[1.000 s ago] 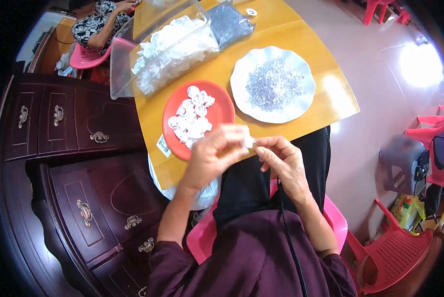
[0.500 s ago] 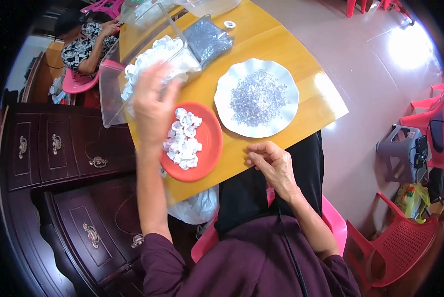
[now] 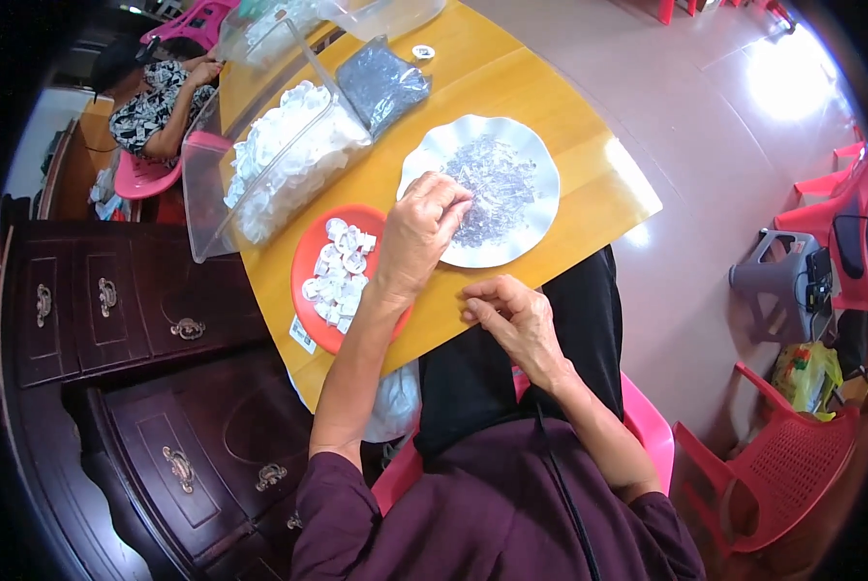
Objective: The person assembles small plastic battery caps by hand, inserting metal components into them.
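My left hand (image 3: 422,230) reaches over the left side of a white scalloped plate (image 3: 540,225), its thumb and fingertips pinched together at a heap of small clear plastic pieces (image 3: 500,189). Whatever the pinch holds is too small to make out. Close to the table's front edge is my right hand (image 3: 519,321), thumb and fingers curled nearly together; anything between them cannot be made out. Beside my left forearm, a red plate (image 3: 310,247) bears several small white plastic parts (image 3: 339,276), partly covered by that hand and wrist.
A clear bin (image 3: 201,198) of white plastic parts (image 3: 293,145) stands at the table's left. Behind the plates lie a bag of dark material (image 3: 383,85) and a round white piece (image 3: 422,52). Another person (image 3: 167,107) sits far left. Dark drawers (image 3: 143,320) flank the table.
My left hand has moved from above the bin, rightward and nearer, to the clear pieces on the white plate. My right hand keeps its pose. The whole view has shifted slightly.
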`<action>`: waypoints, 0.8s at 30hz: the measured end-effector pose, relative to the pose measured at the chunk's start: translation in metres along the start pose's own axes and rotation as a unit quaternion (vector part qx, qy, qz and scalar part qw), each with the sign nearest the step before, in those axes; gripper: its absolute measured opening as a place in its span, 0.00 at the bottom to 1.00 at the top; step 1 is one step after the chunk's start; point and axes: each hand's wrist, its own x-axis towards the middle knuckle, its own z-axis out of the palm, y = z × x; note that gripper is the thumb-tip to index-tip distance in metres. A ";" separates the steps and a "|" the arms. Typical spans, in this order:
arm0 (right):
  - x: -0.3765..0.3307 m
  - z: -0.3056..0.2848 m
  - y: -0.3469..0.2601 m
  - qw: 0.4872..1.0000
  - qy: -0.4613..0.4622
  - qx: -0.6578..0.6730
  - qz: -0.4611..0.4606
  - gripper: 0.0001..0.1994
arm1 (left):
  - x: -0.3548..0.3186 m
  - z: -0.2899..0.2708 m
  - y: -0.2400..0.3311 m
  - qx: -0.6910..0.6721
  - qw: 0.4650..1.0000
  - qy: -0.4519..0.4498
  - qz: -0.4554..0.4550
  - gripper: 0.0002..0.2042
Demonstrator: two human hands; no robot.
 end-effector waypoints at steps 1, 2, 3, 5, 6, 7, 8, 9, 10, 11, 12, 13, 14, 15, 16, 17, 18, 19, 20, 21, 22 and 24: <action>0.000 0.000 0.000 1.000 -0.001 0.006 -0.002 0.08 | 0.000 -0.001 0.000 0.001 1.000 0.000 0.002 0.06; 0.000 0.000 0.001 1.000 0.001 0.006 -0.004 0.08 | 0.000 0.000 0.000 -0.001 1.000 -0.002 0.003 0.05; -0.001 -0.001 0.001 1.000 -0.001 0.005 -0.004 0.07 | 0.000 0.000 0.000 -0.003 1.000 -0.004 0.004 0.05; -0.001 -0.001 0.003 1.000 -0.002 0.003 -0.006 0.07 | -0.001 -0.001 0.000 0.003 1.000 0.005 0.007 0.05; -0.002 -0.001 0.004 1.000 -0.002 0.007 -0.010 0.07 | -0.002 -0.002 0.001 0.008 1.000 0.014 0.008 0.06; -0.002 -0.001 0.004 1.000 -0.002 0.011 -0.014 0.07 | -0.002 -0.004 0.002 0.009 1.000 0.014 0.009 0.06; -0.003 -0.001 0.004 1.000 -0.002 0.011 -0.014 0.07 | -0.003 -0.006 0.005 0.008 1.000 0.023 0.006 0.06; -0.003 -0.001 0.004 1.000 0.000 -0.003 -0.017 0.07 | -0.004 -0.008 0.006 0.007 0.999 0.031 0.004 0.06; -0.003 -0.001 0.004 1.000 0.002 -0.017 -0.020 0.07 | -0.005 -0.010 0.006 0.008 0.999 0.031 0.003 0.06; -0.003 -0.001 0.003 1.000 0.002 -0.017 -0.021 0.07 | -0.006 -0.011 0.006 -0.011 0.999 0.036 -0.006 0.06; -0.003 -0.001 0.003 1.000 -0.003 -0.017 -0.020 0.08 | -0.007 -0.013 0.005 -0.031 0.999 0.041 -0.016 0.06; -0.003 -0.001 0.002 1.000 -0.008 -0.018 -0.019 0.08 | -0.009 -0.015 0.005 -0.030 0.999 0.042 -0.015 0.06; -0.003 -0.002 0.002 1.000 -0.008 -0.018 -0.019 0.08 | -0.012 -0.016 0.006 -0.055 0.996 0.044 -0.048 0.05; -0.002 -0.002 0.001 1.000 -0.012 -0.006 -0.003 0.08 | -0.015 -0.016 0.006 -0.079 0.993 0.046 -0.081 0.05; -0.002 -0.002 0.001 1.000 -0.016 0.006 0.012 0.08 | -0.015 -0.016 0.006 -0.079 0.992 0.047 -0.080 0.05; -0.003 -0.002 0.001 1.000 -0.017 0.005 0.012 0.08 | -0.015 -0.016 0.007 -0.072 0.994 0.041 -0.073 0.05; -0.003 -0.003 0.002 1.000 -0.013 0.008 0.011 0.08 | -0.015 -0.016 0.008 -0.065 0.995 0.035 -0.066 0.06; -0.003 -0.003 0.003 1.000 -0.009 0.011 0.011 0.08 | -0.015 -0.015 0.009 -0.065 0.995 0.037 -0.066 0.06; -0.003 -0.002 0.004 1.000 -0.010 0.010 0.010 0.08 | -0.014 -0.013 0.010 -0.051 0.996 0.039 -0.057 0.06; -0.003 -0.001 0.005 1.000 -0.009 0.012 0.010 0.08 | -0.013 -0.012 0.011 -0.037 0.997 0.041 -0.047 0.07; -0.003 -0.001 0.005 1.000 -0.007 0.014 0.009 0.08 | -0.011 -0.011 0.011 -0.037 0.997 0.042 -0.046 0.07; -0.003 -0.001 0.005 1.000 -0.006 0.013 0.009 0.08 | -0.007 -0.008 0.009 -0.025 0.999 0.025 -0.038 0.07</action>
